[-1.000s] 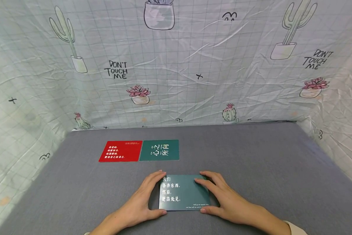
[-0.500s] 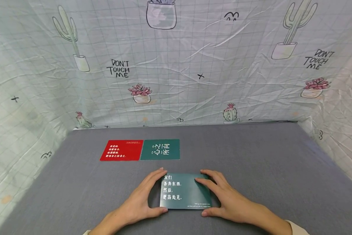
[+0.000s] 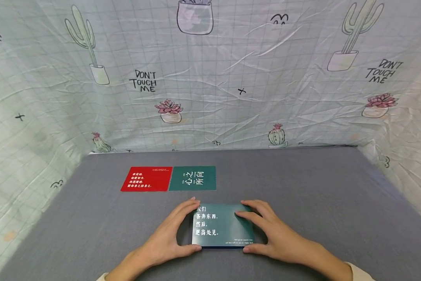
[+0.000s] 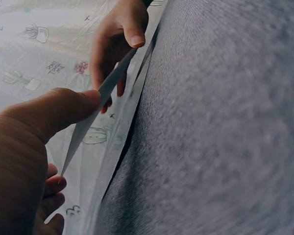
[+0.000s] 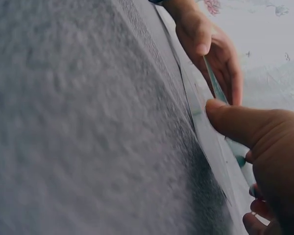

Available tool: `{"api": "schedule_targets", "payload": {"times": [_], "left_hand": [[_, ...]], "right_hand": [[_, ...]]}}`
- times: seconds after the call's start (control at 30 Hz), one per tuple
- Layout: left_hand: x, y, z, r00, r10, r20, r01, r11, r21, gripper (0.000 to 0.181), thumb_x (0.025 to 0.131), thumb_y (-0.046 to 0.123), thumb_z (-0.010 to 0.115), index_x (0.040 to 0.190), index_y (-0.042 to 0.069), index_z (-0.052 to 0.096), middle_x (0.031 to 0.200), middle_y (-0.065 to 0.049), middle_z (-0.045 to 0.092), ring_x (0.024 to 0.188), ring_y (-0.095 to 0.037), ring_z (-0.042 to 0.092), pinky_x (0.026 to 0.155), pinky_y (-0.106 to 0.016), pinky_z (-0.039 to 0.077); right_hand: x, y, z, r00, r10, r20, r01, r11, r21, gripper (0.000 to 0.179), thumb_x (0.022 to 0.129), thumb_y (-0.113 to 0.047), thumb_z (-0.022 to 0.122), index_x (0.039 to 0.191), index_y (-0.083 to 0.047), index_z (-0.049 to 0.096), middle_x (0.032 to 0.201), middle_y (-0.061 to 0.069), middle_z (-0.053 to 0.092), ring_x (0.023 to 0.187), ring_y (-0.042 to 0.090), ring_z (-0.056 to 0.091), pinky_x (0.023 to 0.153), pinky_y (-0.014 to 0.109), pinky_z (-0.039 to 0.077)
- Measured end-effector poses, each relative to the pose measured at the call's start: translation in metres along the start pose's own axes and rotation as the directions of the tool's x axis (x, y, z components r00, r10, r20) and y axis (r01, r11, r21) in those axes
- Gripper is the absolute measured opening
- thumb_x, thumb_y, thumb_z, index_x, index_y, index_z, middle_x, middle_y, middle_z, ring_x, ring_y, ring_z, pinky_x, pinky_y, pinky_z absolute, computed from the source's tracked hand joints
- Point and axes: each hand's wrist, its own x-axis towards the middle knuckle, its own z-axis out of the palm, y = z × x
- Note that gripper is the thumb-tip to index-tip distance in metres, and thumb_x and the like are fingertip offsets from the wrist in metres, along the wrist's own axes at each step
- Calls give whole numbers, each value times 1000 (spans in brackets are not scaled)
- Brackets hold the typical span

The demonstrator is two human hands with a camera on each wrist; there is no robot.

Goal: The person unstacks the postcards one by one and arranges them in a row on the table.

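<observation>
Both hands busy with one thing. Left hand (image 3: 164,236) clamped on the left end of a dark-teal postcard (image 3: 224,226), thumb at the near edge, fingers at the far edge; right hand (image 3: 278,238) clamped likewise on the right end, one finger laid over the printed face. The postcard lies between the two hands, face up, white Chinese lettering down its left side. Both wrist views catch it nearly edge-on and seem to put it clear of the grey bench (image 3: 301,187). (Dark strip along its near edge: thickness or shadow, cannot tell.)

Farther off and to the left, flat on the bench: a red postcard (image 3: 146,179) and a green postcard (image 3: 192,178), side by side, edges touching or very nearly. Large characters on the green one turned sideways.

Step in hand, my reading: a two-handed carry or steadying of the dark-teal postcard, its grip settled, its release not yet made. Whether it is going up or down, cannot say. Next move calls for both hands travelling together, the postcard kept level; if it goes to the bench, lower flat and free both ends at once, lest one corner drag.
</observation>
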Motion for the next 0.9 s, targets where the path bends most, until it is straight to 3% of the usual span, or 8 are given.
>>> {"api": "schedule_targets", "payload": {"times": [0.33,0.5,0.9], "left_hand": [[10,4,-5,999,44,11,-44,998,50,83,71,39,83,142,18,44,150,-1,34,138,-19,28,95,-47,45],[26,7,-10,999,21,38,-25,995,99,81,70,40,82,140,19,47,150,1,32,139,-20,26,96,-51,44],[66,6,-13,996,83,-13,-80,989,121,82,68,40,84,138,16,50,148,-2,36,139,-22,26,102,-55,35]], "right_hand": [[4,3,-11,999,-16,-27,15,999,-35,71,80,-44,75,141,-25,46,150,2,31,133,18,29,93,44,45],[8,9,-22,998,-42,-52,39,998,-58,69,80,-44,75,140,-23,47,150,1,31,132,22,30,92,47,44],[20,35,-46,997,-26,-76,22,999,-45,68,79,-40,78,138,-20,50,149,5,34,134,23,29,94,53,39]]}}
